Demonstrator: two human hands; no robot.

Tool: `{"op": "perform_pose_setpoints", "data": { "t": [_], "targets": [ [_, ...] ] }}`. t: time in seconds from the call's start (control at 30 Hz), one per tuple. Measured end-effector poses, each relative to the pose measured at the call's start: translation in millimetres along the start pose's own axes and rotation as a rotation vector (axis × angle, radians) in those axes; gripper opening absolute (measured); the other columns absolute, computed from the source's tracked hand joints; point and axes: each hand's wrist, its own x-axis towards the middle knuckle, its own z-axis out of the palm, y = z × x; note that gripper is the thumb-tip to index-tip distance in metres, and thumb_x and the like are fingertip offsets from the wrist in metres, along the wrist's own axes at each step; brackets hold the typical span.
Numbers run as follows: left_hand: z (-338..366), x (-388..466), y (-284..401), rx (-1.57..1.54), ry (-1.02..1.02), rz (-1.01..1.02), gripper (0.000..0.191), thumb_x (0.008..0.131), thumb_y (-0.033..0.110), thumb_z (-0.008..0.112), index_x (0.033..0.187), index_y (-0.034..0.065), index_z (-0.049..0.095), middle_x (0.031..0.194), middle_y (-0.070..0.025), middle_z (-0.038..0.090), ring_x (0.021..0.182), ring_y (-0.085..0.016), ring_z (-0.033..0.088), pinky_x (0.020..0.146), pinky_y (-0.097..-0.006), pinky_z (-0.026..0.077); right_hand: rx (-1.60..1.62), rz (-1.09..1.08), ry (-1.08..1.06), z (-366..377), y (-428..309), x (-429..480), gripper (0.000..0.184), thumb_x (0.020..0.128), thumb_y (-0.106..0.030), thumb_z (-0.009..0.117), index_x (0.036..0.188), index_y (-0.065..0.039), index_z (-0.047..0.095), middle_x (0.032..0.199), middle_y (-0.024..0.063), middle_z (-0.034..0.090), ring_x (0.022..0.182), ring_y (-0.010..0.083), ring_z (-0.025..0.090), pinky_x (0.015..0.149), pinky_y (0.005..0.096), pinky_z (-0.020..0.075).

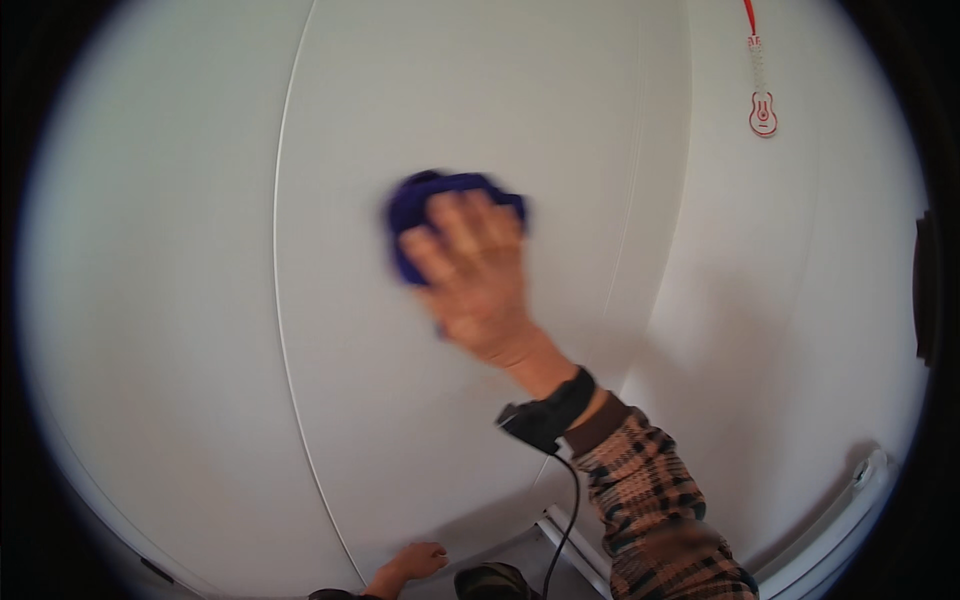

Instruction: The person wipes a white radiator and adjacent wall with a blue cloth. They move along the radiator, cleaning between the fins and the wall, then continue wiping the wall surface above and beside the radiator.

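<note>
My right hand (pixel 480 277) lies with spread fingers on a dark purple cloth (pixel 412 217), pressing it flat to a smooth pale wall panel (pixel 450 90). Motion blurs the hand and the cloth a little. A black strap with a cable circles the right wrist, above a plaid sleeve. Low in the view, my left hand (pixel 421 559) hangs near the panel's lower part with its fingers curled; nothing shows in it, and whether it touches the panel I cannot tell.
A thin vertical seam (pixel 276 225) runs left of the cloth. On the adjoining right wall hangs a guitar-shaped ornament (pixel 763 114) on a red ribbon. Below are a white rail (pixel 577 551) and a white tubular part (pixel 832 536). A dark object (pixel 924 289) stands at the right rim.
</note>
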Motion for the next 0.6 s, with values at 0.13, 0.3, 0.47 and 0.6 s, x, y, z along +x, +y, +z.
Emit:
{"op": "perform_pose_setpoints", "data": {
  "t": [0.13, 0.3, 0.47, 0.6],
  "targets": [
    [-5.3, 11.2, 18.7, 0.005, 0.042, -0.02, 0.043, 0.088, 0.039, 0.057, 0.117, 0.0092, 0.065, 0.113, -0.0147, 0.068, 0.109, -0.035, 0.062, 0.093, -0.0442, 0.048, -0.186, 0.215, 0.178, -34.7, 106.4, -61.3, 0.046, 0.098, -0.025, 0.05, 0.139, -0.003, 0.049, 0.15, 0.0204, 0.038, 0.139, 0.0374, 0.035, 0.114, 0.0502, 0.0236],
    [0.9, 39.7, 78.1, -0.039, 0.042, 0.162, 0.041, 0.091, 0.037, 0.053, 0.118, 0.0089, 0.063, 0.111, -0.0161, 0.067, 0.106, -0.037, 0.061, 0.091, -0.0459, 0.048, -0.219, 0.666, 0.334, -68.8, 222.9, -153.1, 0.047, 0.101, -0.027, 0.044, 0.14, 0.0, 0.045, 0.151, 0.0224, 0.035, 0.141, 0.0367, 0.031, 0.116, 0.0445, 0.0218],
    [-6.0, 21.6, 98.2, -0.061, -0.001, 0.113, 0.038, 0.092, 0.034, 0.051, 0.118, 0.0083, 0.062, 0.11, -0.0171, 0.067, 0.106, -0.038, 0.061, 0.09, -0.0464, 0.048, -0.254, 0.962, 0.405, -75.5, 241.8, -205.5, 0.052, 0.102, -0.032, 0.043, 0.14, 0.004, 0.043, 0.15, 0.0249, 0.034, 0.139, 0.0385, 0.032, 0.116, 0.0437, 0.0223],
    [-11.8, 1.7, 91.0, -0.061, -0.032, 0.093, 0.04, 0.091, 0.034, 0.052, 0.119, 0.0079, 0.062, 0.113, -0.0165, 0.067, 0.109, -0.038, 0.06, 0.092, -0.0473, 0.047, -0.221, 1.035, 0.427, -64.7, 198.4, -179.1, 0.054, 0.102, -0.034, 0.044, 0.139, 0.005, 0.043, 0.15, 0.0255, 0.034, 0.14, 0.0393, 0.031, 0.116, 0.043, 0.022]
  ]
}}
